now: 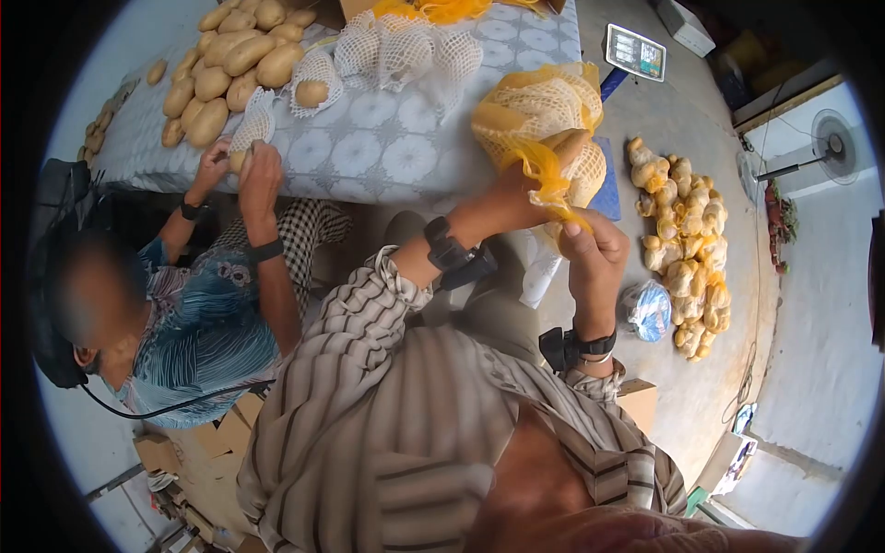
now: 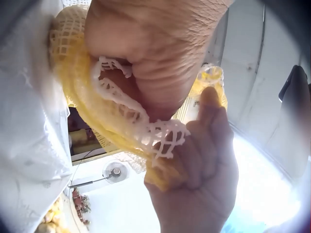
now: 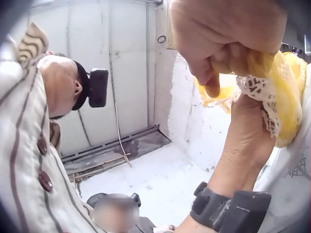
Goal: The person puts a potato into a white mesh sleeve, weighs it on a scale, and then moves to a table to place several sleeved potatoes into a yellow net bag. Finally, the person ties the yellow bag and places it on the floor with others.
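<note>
A yellow mesh bag [image 1: 502, 106] filled with pale lumps in white foam netting lies at the table's right end. My left hand [image 1: 530, 189] reaches into its mouth; in the left wrist view, white foam netting [image 2: 167, 138] crosses near the thumb, and the other fingers are hidden in the bag. My right hand [image 1: 595, 258] grips the gathered yellow mesh at the mouth, close by the left hand. In the right wrist view its fingers [image 3: 228, 60] curl over the mesh, above the left wrist.
Potatoes [image 1: 226, 69] are heaped on the patterned tablecloth [image 1: 396, 152], beside white foam net sleeves [image 1: 406, 51]. Another person [image 1: 198, 309] at left handles a potato in a sleeve. Filled yellow net bags [image 1: 687, 249] lie on the floor at right, near a scale [image 1: 636, 52].
</note>
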A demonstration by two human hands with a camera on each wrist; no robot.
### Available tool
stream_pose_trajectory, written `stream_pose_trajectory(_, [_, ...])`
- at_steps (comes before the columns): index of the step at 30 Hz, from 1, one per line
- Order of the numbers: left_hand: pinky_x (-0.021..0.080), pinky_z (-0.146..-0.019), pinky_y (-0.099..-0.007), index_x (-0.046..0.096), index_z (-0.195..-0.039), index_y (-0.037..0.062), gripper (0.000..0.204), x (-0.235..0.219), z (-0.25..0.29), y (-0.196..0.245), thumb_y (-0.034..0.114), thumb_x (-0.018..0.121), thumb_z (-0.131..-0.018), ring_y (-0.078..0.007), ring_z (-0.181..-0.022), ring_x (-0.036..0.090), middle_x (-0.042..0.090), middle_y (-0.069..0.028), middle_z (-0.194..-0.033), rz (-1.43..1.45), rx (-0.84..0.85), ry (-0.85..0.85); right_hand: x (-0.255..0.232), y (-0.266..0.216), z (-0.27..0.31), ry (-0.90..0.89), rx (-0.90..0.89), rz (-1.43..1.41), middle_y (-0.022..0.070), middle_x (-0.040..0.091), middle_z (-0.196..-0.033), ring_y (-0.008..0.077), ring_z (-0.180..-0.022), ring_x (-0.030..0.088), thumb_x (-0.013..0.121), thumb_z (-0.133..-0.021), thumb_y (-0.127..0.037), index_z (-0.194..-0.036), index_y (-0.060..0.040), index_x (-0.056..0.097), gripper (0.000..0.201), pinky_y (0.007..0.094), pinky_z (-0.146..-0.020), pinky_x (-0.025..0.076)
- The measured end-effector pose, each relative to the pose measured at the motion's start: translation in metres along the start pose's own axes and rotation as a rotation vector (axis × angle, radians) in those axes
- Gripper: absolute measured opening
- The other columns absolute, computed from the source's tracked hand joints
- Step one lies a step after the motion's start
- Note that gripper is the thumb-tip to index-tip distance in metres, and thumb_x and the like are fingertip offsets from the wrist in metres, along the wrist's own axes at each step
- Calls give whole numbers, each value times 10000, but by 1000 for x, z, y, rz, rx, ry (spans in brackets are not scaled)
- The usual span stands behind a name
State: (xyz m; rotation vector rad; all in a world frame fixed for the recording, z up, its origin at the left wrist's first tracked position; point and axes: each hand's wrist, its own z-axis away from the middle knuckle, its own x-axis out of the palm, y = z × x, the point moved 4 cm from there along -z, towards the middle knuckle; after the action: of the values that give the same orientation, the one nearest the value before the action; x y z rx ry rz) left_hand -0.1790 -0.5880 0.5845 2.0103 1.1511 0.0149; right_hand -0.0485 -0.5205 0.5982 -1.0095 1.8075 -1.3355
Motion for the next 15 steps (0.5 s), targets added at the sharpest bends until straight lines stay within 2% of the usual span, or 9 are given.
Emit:
stream_pose_trajectory(2, [378, -1023, -404, 371, -1363, -50, 718, 5, -4, 0, 215, 669, -766, -354, -1212, 468, 477, -232, -1307, -274, 165, 33, -2, 6, 6, -5, 132, -149, 19, 621, -785, 67, -655, 499, 656, -866, -196, -967, 53, 682, 270, 210, -601, 378])
stream_pose_trajectory(4, [355, -1049, -401, 390, -1331, -109, 681, 8, -5, 5, 198, 628, -772, -362, -1238, 437, 455, -246, -1318, -546, 326, 58, 2, 3, 11, -51, 166, -171, 26, 629, -796, 72, -662, 508, 660, -861, -207, -958, 58, 679, 282, 212, -606, 383])
stream_pose_trajectory(5, [355, -1049, -401, 390, -1331, -109, 681, 9, -7, 5, 198, 628, -772, -362, -1238, 437, 455, -246, -1318, -541, 326, 55, 5, 3, 12, -97, 196, -194, 34, 636, -807, 76, -668, 517, 664, -856, -217, -950, 63, 677, 296, 214, -611, 387])
stream_pose_trajectory(8, [350, -1055, -426, 379, -1282, -183, 656, 13, -8, -6, 145, 566, -745, -414, -1221, 431, 472, -268, -1278, -563, 189, -92, 10, 8, 14, -177, 221, -312, -10, 626, -766, 44, -620, 480, 654, -853, -129, -983, 18, 701, 201, 203, -547, 369])
stream_pose_trajectory(10, [374, -1033, -410, 483, -1299, 24, 452, 28, 12, -44, 137, 517, -863, -313, -1238, 456, 506, -170, -1294, -630, 124, -192, 2, 14, 10, -103, 206, -254, -1, 610, -758, 54, -623, 476, 653, -860, -170, -966, 36, 689, 235, 202, -567, 360])
stream_pose_trajectory(11, [374, -1033, -410, 483, -1299, 24, 452, 29, 16, -54, 137, 517, -863, -313, -1238, 456, 506, -170, -1294, -630, 123, -193, -3, 17, 9, -31, 195, -192, 7, 594, -750, 64, -627, 471, 652, -866, -211, -948, 55, 678, 280, 201, -587, 352])
stream_pose_trajectory(13, [368, -1042, -392, 494, -1301, 68, 440, 33, 24, -71, 185, 534, -879, -283, -1246, 455, 494, -141, -1334, -529, -124, -517, -7, 20, 3, 26, 180, -175, -3, 574, -730, 57, -619, 455, 646, -873, -207, -944, 54, 679, 272, 197, -580, 340])
stream_pose_trajectory(14, [368, -1042, -392, 494, -1301, 68, 440, 37, 29, -78, 185, 534, -879, -283, -1246, 455, 494, -141, -1334, -530, -119, -517, -10, 21, 0, 81, 163, -157, -13, 554, -710, 50, -611, 438, 640, -879, -203, -940, 52, 679, 265, 193, -573, 328])
stream_pose_trajectory(15, [359, -1051, -389, 495, -1307, 87, 449, 39, 35, -87, 213, 547, -879, -268, -1261, 447, 490, -127, -1347, -109, -277, -339, -11, 24, -2, 102, 174, -147, -41, 509, -669, 36, -580, 411, 620, -899, -198, -958, 47, 669, 257, 191, -544, 308])
